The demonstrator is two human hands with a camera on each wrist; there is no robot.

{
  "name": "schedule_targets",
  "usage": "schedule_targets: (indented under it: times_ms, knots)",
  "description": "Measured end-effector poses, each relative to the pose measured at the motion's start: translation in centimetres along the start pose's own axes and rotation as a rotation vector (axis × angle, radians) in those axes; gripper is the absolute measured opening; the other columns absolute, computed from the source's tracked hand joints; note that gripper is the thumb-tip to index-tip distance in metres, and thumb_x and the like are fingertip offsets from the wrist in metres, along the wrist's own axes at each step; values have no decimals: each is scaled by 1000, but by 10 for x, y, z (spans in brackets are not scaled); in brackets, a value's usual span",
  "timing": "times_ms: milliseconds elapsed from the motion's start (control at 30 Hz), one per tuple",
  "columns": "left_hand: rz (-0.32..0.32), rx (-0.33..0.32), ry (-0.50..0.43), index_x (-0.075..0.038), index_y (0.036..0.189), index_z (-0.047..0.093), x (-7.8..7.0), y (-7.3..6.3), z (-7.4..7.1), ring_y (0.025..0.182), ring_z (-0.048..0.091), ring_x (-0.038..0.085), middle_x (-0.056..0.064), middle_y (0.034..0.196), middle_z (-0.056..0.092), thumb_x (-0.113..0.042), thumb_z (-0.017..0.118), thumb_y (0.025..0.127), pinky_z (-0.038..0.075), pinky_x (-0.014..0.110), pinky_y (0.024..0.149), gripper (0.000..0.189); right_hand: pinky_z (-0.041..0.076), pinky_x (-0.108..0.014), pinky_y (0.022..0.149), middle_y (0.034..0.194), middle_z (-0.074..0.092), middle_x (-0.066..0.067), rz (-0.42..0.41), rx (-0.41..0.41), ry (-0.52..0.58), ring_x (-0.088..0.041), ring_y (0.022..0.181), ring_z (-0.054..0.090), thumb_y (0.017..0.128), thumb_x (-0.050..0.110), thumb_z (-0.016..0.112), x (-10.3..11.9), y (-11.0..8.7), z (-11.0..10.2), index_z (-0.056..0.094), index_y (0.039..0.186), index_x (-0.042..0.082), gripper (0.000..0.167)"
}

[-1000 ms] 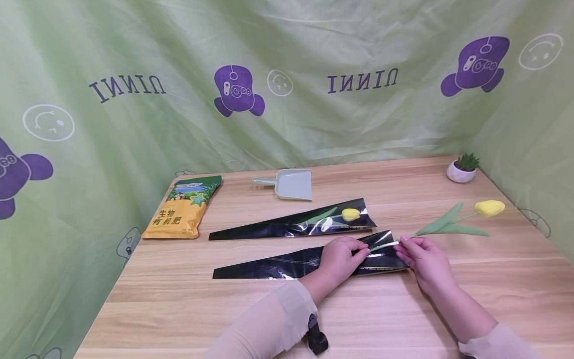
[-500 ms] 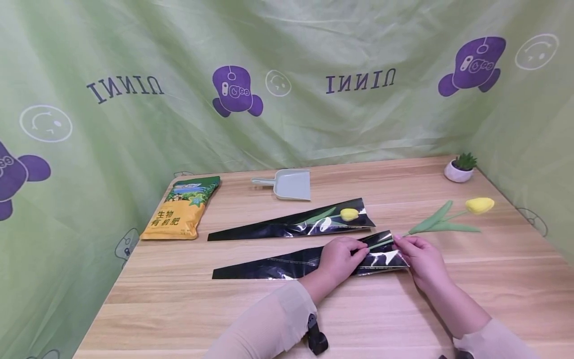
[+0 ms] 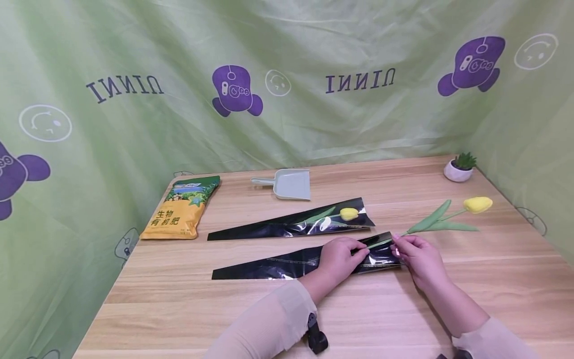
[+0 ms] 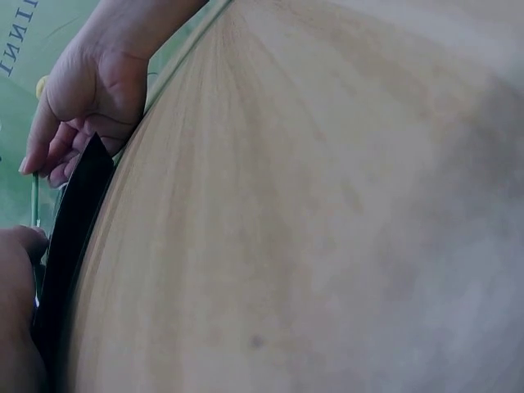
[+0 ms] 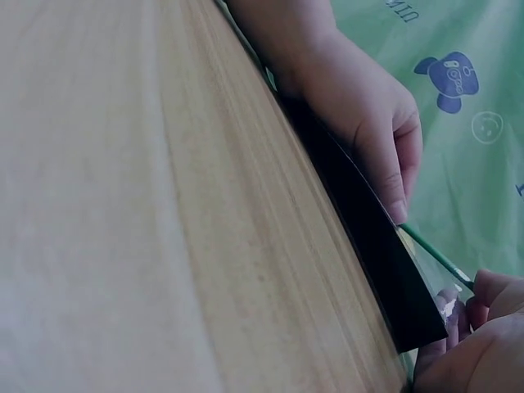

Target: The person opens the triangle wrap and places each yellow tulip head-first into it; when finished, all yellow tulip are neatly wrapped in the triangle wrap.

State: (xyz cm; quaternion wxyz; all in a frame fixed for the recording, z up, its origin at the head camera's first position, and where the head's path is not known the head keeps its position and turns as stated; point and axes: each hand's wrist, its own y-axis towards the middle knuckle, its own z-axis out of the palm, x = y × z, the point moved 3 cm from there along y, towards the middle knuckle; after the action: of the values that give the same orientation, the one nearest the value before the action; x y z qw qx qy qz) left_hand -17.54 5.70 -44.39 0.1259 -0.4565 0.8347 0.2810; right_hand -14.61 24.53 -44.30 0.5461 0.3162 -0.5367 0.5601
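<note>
A yellow artificial-looking tulip (image 3: 477, 204) with long green leaves lies slanted at the right, its stem running left to the mouth of a black flower sleeve (image 3: 264, 268). My right hand (image 3: 421, 260) pinches the stem just below the leaves, beside the sleeve's wide end. My left hand (image 3: 341, 259) lies over the sleeve and pinches the stem (image 5: 438, 255) farther down with thumb and forefinger. Left of those fingertips the stem's end is hidden. In the left wrist view the sleeve (image 4: 78, 237) shows edge-on, with the right hand (image 4: 98, 102) above it.
Behind, a second black sleeve (image 3: 251, 232) holds another yellow tulip (image 3: 349, 214). A yellow-green fertilizer bag (image 3: 179, 209) lies at the left, a grey dustpan (image 3: 292, 184) at the back and a small potted succulent (image 3: 458, 172) in the back right corner. A green curtain (image 3: 287, 129) encloses the table (image 3: 403, 319).
My right hand has moved slightly left with the tulip, bringing the bloom and leaves nearer the sleeve. My left hand has stayed in place. The sleeve's wide mouth has shifted a little.
</note>
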Motion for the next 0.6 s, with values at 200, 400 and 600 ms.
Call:
schedule_targets:
  times_ms: [200,400,600]
  knots:
    - [-13,3,-18,-25,94,79,2,0,1,93,69,0,-12,96,76,-33,66,92,50,12,78,15,58,-15,71,76,71,10,-37,25,37,0,73,69,96,14,62,1,1,-2,60,85,19,12]
    - [-8,-6,-5,-26,94,79,1,0,0,94,69,-1,-13,96,76,-34,66,93,51,11,79,16,58,-18,78,85,70,7,-60,50,158,-4,82,69,97,18,61,10,2,-15,58,98,17,3]
    - [0,-5,9,-27,94,79,1,0,1,95,69,-1,-13,97,76,-34,65,93,51,12,79,16,60,-23,74,84,71,1,-70,-64,378,-10,79,71,92,24,68,25,7,-43,57,103,14,19]
